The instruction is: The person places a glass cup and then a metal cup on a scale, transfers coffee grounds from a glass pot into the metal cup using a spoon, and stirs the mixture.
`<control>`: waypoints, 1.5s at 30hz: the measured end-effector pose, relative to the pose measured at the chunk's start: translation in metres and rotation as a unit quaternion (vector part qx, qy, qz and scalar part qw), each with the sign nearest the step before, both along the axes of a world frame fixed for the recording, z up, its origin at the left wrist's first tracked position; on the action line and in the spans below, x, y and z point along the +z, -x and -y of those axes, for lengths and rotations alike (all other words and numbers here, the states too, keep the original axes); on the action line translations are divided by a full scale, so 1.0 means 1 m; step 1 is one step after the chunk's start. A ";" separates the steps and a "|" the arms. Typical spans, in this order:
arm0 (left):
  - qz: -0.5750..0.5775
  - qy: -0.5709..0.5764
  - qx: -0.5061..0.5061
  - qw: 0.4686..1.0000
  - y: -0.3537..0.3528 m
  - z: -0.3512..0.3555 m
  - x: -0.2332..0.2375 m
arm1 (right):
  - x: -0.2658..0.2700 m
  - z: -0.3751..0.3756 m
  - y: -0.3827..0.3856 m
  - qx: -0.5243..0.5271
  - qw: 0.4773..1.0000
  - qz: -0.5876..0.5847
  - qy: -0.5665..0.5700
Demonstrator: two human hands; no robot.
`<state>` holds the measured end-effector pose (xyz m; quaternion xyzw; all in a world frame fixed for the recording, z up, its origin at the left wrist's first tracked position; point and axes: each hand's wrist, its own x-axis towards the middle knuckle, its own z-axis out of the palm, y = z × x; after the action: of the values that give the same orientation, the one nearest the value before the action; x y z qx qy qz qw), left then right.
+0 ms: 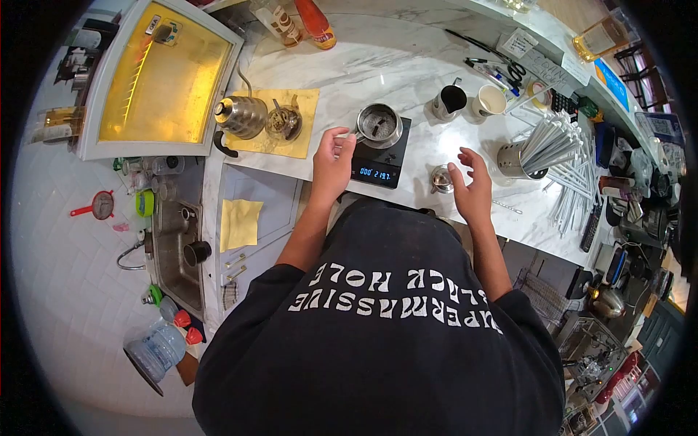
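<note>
A metal pitcher [379, 125] with what looks like liquid inside stands on a black digital scale [379, 166], whose lit display shows blue digits. My left hand [334, 166] has its fingers curled at the pitcher's handle, on the side facing me to the left. Over the counter's front part, my right hand [472, 183] is open, fingers apart and thumb up, with nothing in it. Just left of its thumb is a small shiny metal and glass vessel [440, 179].
On a yellow cloth [299, 142] stand a gooseneck kettle [243, 117] and a glass vessel [283, 122]. Behind the scale are a dark-lined pitcher [449, 102] and a paper cup [489, 101]. A perforated metal holder [512, 160] of wrapped straws stands right. Bottles [316, 23] line the back.
</note>
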<state>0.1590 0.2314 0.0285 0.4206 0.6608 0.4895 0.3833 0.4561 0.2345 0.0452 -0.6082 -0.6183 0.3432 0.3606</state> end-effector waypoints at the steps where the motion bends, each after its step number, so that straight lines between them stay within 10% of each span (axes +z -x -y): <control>1: -0.004 -0.013 0.021 1.000 -0.001 0.005 0.000 | 0.001 0.002 -0.003 -0.006 1.000 0.001 0.001; 29: 0.100 0.104 -0.029 0.989 -0.067 0.091 -0.054 | -0.107 0.047 -0.099 0.052 0.931 0.350 -0.083; 45: 0.081 -0.025 0.020 0.996 -0.039 0.073 -0.018 | 0.054 0.014 -0.002 0.053 0.981 0.124 -0.143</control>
<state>0.1982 0.1585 0.0105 0.3756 0.6235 0.5459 0.4150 0.4581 0.2206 0.0990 -0.5550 -0.7321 0.1916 0.3453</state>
